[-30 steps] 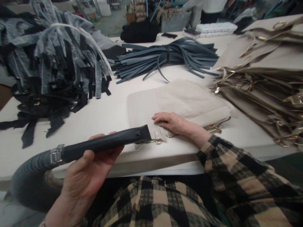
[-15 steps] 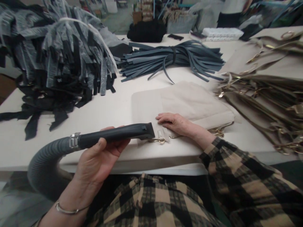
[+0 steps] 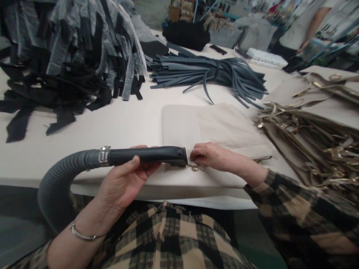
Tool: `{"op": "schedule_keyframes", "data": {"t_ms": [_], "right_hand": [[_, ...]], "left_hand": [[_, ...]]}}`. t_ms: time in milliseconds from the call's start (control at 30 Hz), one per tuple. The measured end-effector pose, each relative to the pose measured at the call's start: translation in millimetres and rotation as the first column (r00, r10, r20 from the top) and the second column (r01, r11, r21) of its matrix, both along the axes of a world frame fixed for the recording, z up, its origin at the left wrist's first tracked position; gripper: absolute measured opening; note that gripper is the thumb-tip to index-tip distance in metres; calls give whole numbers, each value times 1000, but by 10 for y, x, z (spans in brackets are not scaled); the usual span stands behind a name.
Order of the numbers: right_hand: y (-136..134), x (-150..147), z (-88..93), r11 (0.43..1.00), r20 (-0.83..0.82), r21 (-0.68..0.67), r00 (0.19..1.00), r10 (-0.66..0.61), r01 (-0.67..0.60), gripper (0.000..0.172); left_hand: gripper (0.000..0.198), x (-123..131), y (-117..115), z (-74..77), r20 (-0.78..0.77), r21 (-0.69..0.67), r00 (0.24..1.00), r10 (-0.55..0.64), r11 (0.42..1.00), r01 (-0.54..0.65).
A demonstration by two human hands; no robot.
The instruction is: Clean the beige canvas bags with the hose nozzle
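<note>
My left hand (image 3: pixel 125 183) is wrapped from below around a black hose nozzle (image 3: pixel 148 155), thumb on its near side. A metal clamp (image 3: pixel 104 156) joins the nozzle to a ribbed grey hose (image 3: pixel 57 186). The flat nozzle tip points right, at the near edge of a folded cream fabric bag (image 3: pixel 181 121). Just beyond the tip lies a small gold metal ring (image 3: pixel 194 167). My right hand (image 3: pixel 210 155) is closed beside that ring, its fingers curled together and pinching something small that they hide.
Dark blue straps (image 3: pixel 202 71) lie tied in a bundle behind the bag. At left hang black strips in clear plastic (image 3: pixel 92 45). Beige bags with gold hardware (image 3: pixel 308 134) are piled at right. A person (image 3: pixel 300 33) stands behind the table (image 3: pixel 120 123).
My right hand has gone from lying flat on the bag to curled fingers by the ring. The nozzle tip has come close to the ring. The whole view has tilted.
</note>
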State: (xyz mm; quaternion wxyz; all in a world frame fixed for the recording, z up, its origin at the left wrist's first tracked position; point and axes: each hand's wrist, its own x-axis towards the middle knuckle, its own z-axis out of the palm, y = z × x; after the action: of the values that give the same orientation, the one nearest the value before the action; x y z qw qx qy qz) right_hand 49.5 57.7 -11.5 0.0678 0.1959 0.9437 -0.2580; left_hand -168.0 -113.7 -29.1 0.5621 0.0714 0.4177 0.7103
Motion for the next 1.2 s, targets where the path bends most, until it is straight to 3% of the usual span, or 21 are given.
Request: {"op": "schedule_keyframes", "data": {"t_ms": [300, 467, 733, 1200], "right_hand": [[-94, -66, 60, 994, 100, 106, 995, -25, 15, 15], [-24, -118, 26, 992, 163, 124, 986, -24, 4, 20], [68, -85, 34, 982, 137, -88, 979, -153, 166, 24], [97, -89, 30, 988, 138, -88, 984, -112, 125, 24]], "left_hand": [[32, -20, 4, -38, 93, 19, 996, 14, 1000, -16], [35, -32, 8, -58, 113, 9, 994, 15, 1000, -16], [37, -9, 22, -80, 130, 21, 991, 28, 999, -31], [37, -7, 6, -101, 163, 48, 986, 24, 998, -32]]}}
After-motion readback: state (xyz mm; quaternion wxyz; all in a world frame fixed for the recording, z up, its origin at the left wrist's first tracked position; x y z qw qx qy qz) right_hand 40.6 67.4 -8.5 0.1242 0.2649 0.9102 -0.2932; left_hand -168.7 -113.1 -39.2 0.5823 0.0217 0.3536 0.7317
